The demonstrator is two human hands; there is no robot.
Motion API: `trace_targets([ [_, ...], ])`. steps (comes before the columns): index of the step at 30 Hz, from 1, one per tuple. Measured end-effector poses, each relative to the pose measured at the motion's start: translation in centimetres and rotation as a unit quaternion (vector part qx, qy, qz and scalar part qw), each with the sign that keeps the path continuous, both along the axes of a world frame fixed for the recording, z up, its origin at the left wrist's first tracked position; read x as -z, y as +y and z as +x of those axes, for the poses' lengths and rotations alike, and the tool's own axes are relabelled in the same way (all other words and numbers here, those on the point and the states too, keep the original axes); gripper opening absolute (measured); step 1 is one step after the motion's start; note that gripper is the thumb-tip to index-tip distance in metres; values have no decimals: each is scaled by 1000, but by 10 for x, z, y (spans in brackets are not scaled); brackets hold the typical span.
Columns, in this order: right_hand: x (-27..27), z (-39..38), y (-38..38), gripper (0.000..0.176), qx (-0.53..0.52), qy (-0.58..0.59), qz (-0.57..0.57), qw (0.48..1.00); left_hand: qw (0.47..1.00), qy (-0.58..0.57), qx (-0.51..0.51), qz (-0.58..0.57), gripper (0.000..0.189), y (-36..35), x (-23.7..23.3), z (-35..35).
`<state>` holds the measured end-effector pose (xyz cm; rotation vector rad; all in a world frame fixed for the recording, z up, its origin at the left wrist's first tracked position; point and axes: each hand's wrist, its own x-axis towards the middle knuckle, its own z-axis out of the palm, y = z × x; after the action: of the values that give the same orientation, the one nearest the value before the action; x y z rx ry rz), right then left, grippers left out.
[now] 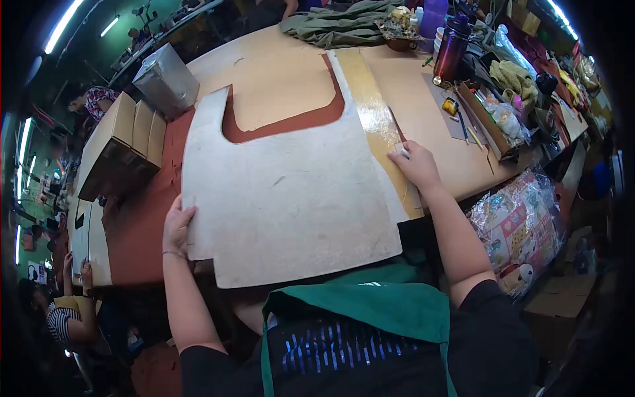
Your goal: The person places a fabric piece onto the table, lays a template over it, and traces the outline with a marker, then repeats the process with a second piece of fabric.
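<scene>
A large whitish U-shaped panel [291,192] lies over reddish-brown material [142,225], which shows inside its cutout and to the left. My left hand [177,228] grips the panel's left edge, with the thumb on top and the fingers hidden beneath. Along the panel's right side runs a shiny yellowish strip [374,112]. At that strip's right edge is my right hand [415,162], its fingers closed on a small pale object too hidden to name. The panel's lower edge reaches over the table's front edge, above the green apron [370,301].
Cardboard boxes [126,142] and a metallic block [167,79] stand at the left. Dark green cloth [331,28] lies at the back. A dark bottle [452,49], pens and a tray [486,122] are at the right, above a plastic-wrapped bundle [522,228]. Other people are at the far left.
</scene>
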<state>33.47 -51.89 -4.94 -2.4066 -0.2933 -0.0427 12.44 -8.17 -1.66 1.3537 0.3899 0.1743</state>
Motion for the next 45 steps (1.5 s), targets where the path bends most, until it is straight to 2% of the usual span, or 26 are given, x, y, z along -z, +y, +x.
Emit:
trace_targets([
  [1, 2, 2, 1, 39, 15, -15, -35, 999, 1000, 16, 15, -7, 46, 5, 10, 5],
  [3, 7, 11, 1, 40, 45, -48, -106, 992, 984, 137, -22, 107, 41, -7, 22, 21],
  [6, 9, 22, 2, 40, 63, -69, -120, 988, 982, 130, -35, 130, 39, -6, 28, 38],
  [9, 9, 37, 3, 40, 34, -76, -109, 990, 979, 105, -37, 170, 38, -6, 25, 47],
  [12, 6, 47, 12, 40, 34, -131, -49, 990, 982, 46, -63, 173, 39, 5, 43, 49],
  [14, 6, 56, 18, 40, 32, -123, -43, 991, 979, 14, -86, 184, 41, 8, 52, 49],
  [17, 12, 67, 30, 41, 50, -82, -77, 992, 964, 33, -105, 243, 42, 6, 50, 52],
  [20, 12, 73, 38, 43, 70, -53, -118, 989, 899, 110, -79, 417, 43, -6, 30, 59],
  [29, 13, 79, 32, 44, 59, -42, -137, 988, 826, 101, -78, 549, 43, 0, 41, 68],
  [32, 12, 88, 32, 45, 42, -44, -144, 988, 848, 80, -54, 521, 46, 4, 41, 67],
  [35, 9, 87, 15, 47, 1, -8, -105, 994, 803, 157, -45, 573, 51, 8, 43, 66],
  [38, 3, 68, -14, 47, -29, 19, -20, 999, 893, 65, -78, 438, 56, 4, 44, 51],
  [40, 1, 48, -36, 45, -43, 31, -1, 999, 920, 114, -74, 368, 55, 21, 45, 35],
  [41, 2, 35, -45, 43, -49, 41, -13, 998, 930, 142, -74, 331, 55, 25, 46, 25],
  [45, 6, -8, -58, 39, -74, -53, -42, 995, 910, 147, -76, 380, 45, 7, 38, 6],
])
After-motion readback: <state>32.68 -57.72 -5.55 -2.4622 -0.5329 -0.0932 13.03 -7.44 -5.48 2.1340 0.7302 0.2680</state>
